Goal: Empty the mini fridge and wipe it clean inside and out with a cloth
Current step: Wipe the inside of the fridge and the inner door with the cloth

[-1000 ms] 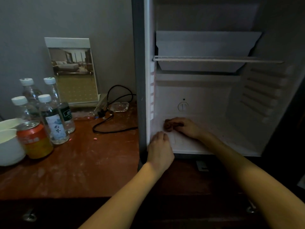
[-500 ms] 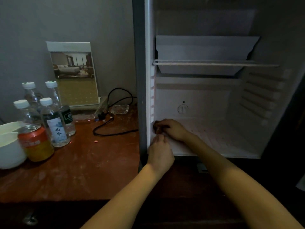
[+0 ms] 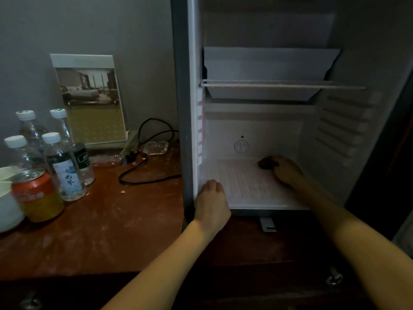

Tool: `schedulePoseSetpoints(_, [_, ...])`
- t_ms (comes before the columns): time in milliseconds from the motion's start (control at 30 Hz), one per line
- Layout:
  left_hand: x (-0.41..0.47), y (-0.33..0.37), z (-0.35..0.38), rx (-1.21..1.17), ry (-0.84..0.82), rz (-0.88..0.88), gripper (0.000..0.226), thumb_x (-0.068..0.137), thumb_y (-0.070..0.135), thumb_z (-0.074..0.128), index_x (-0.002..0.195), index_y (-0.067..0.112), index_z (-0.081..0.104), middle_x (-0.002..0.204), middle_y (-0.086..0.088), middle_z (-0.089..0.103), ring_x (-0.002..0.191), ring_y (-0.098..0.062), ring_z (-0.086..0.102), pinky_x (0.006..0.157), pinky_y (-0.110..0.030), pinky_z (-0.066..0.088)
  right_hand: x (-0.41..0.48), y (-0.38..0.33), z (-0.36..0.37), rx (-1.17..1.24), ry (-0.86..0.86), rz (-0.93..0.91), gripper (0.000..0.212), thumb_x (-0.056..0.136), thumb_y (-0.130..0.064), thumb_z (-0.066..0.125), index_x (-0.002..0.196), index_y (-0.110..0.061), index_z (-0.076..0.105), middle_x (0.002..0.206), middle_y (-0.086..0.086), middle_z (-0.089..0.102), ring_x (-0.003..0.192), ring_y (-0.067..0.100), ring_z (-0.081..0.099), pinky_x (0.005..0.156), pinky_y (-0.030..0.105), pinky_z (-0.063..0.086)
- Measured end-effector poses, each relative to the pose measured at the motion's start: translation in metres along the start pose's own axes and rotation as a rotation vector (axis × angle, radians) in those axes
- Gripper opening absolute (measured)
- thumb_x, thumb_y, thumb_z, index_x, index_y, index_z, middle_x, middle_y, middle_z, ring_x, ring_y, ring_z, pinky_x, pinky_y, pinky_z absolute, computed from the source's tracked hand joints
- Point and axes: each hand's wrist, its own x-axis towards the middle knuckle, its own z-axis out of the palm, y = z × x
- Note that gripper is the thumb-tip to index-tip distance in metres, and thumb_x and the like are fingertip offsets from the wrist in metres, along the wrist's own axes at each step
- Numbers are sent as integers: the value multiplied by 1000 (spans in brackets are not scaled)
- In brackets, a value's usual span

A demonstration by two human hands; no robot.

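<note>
Fridge: the mini fridge (image 3: 268, 130) stands open on the tabletop (image 3: 111, 220), with nothing stored on its white ribbed floor.
Shelf: one wire shelf (image 3: 279, 85) spans the interior at 12 o'clock of the floor, bare.
Dial: a round dial (image 3: 241, 146) sits low on the back wall, at 10 o'clock of the right hand.
Cloth: a dark reddish cloth (image 3: 267, 164) lies bunched on the fridge floor near the back wall, at the fingertip end of the right hand.
Right hands entry: the right hand (image 3: 287, 172) reaches deep inside, fingers curled round the cloth and pressing it to the floor.
Left hands entry: the left hand (image 3: 212, 200) rests on the floor's front left corner, at 7 o'clock of the cloth, released and holding nothing.
Bottles: four capped water bottles (image 3: 64, 166) stand grouped at 9 o'clock of the fridge.
Can: an orange can (image 3: 36, 194) stands just in front of the bottles, beside white bowls (image 3: 6, 209) at the frame edge.
Card: a standing picture card (image 3: 89, 99) leans at the wall behind the bottles.
Cable: a black cable (image 3: 154, 180) loops between card and fridge, near a glass ashtray (image 3: 156, 147).
</note>
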Motion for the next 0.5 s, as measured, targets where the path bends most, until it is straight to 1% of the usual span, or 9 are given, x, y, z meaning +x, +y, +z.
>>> schedulePoseSetpoints(100, [1,2,-1,2,0,-10,43,90,13,46,132,4,45,133,-12,45,119,-26,46,98,-31,39,4,-17,8,57,15,6,29,89,-40,63,110,-21,72,114,-2,66,100,20,60,87,30,47])
schedulePoseSetpoints(200, [0,4,-2,22,-2,-17,46,90,14,46,135,3,42,136,-13,43,121,-26,44,101,-31,36,0,-48,29,105,-48,-52,20,90,-28,64,104,-18,74,109,0,68,99,21,62,90,33,50])
schedulePoseSetpoints(233, [0,4,-2,26,0,-17,46,90,13,46,135,3,41,136,-13,42,121,-27,43,102,-31,35,0,-58,37,91,-76,-85,19,91,-25,61,104,-20,73,110,2,70,99,22,64,91,33,50])
schedulePoseSetpoints(300, [0,4,-3,25,-1,-10,45,88,11,46,132,3,43,134,-13,44,120,-27,44,102,-31,34,1,-81,57,24,-140,-182,24,94,-19,53,110,-22,71,115,1,69,105,20,62,95,31,47])
schedulePoseSetpoints(367, [0,4,-4,37,-6,4,43,87,11,45,130,4,45,131,-13,46,118,-26,44,101,-30,34,-2,-108,76,-4,-207,-289,31,95,-13,48,117,-19,69,122,3,66,113,21,59,100,30,42])
schedulePoseSetpoints(433, [0,2,-5,58,-16,22,45,88,12,44,133,3,43,132,-13,46,119,-26,43,100,-29,33,-6,-129,90,-4,-262,-335,34,95,-7,45,122,-15,66,128,5,63,117,23,56,98,28,38])
schedulePoseSetpoints(500, [0,1,-6,65,-26,32,46,90,13,43,134,3,42,132,-14,46,119,-26,43,100,-29,33,-7,-136,94,-10,-293,-341,35,97,-6,42,123,-13,65,129,6,61,118,24,55,96,25,36])
